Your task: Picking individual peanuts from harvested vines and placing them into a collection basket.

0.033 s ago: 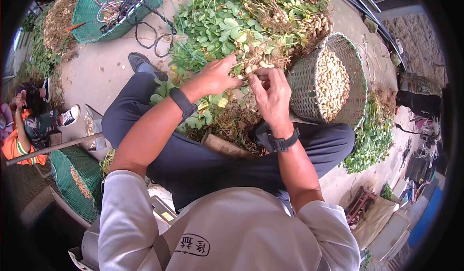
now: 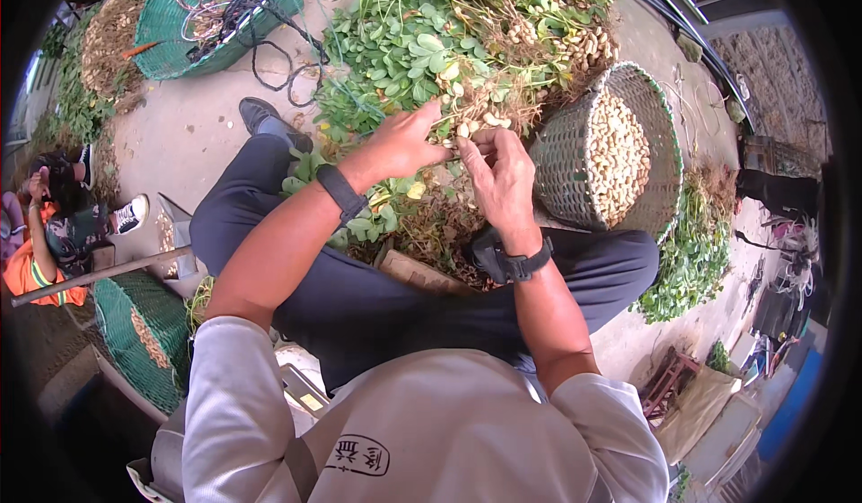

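The left hand [image 2: 404, 144] pinches a peanut plant [image 2: 467, 63] at its root cluster, and the right hand [image 2: 503, 175] pinches a pale pod [image 2: 465, 131] there, fingers pressed together. The plant lies across the lap, leaves toward eleven o'clock, roots and pods toward four o'clock. It looks light and floppy, with thin stems that would likely snap; the pods seem firm and dry, best gripped singly. A woven basket [image 2: 575, 157] of pods sits at three o'clock.

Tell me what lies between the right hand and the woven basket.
Head view: nothing but a narrow strip of roots and ground separates the right hand from the basket.
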`<state>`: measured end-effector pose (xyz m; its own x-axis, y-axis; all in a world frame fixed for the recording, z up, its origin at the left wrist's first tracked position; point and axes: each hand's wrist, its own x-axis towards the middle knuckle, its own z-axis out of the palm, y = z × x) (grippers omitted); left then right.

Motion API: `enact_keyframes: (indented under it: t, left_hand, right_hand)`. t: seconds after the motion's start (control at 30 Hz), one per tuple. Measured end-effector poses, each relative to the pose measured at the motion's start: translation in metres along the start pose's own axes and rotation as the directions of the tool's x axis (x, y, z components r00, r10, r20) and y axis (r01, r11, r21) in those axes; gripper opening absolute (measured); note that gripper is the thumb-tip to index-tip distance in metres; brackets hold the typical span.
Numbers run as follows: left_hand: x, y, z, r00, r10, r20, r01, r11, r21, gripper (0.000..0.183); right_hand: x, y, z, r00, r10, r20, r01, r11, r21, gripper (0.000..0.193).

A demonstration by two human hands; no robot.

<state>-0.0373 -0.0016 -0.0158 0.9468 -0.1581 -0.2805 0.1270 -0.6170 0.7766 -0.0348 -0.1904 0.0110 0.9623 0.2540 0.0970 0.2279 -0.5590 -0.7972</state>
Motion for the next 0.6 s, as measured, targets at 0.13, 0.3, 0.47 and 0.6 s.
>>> enact_keyframes:
  t: [0.13, 0.3, 0.47, 0.6]
  left_hand:
    - [-0.004, 0.007, 0.003, 0.999, 0.042, -0.017, -0.039, 0.987, 0.157, 0.055]
    - [-0.005, -0.001, 0.007, 0.996, 0.028, -0.081, -0.009, 0.975, 0.22, 0.052]
    - [0.004, -0.017, 0.009, 0.884, 0.421, -0.205, -0.351, 0.885, 0.307, 0.052]
    - [0.012, -0.019, 0.006, 0.981, 0.173, 0.09, -0.17, 0.985, -0.033, 0.046]
  right_hand:
    - [0.006, 0.01, 0.017, 0.983, 0.181, -0.031, -0.179, 0.982, 0.053, 0.035]
    - [0.015, 0.018, 0.01, 0.98, 0.139, 0.14, -0.152, 0.984, 0.094, 0.031]
    - [0.015, 0.019, -0.001, 0.832, 0.241, 0.499, -0.501, 0.712, 0.492, 0.015]
    - [0.013, 0.023, 0.0, 0.858, 0.177, 0.482, -0.468, 0.657, 0.591, 0.01]
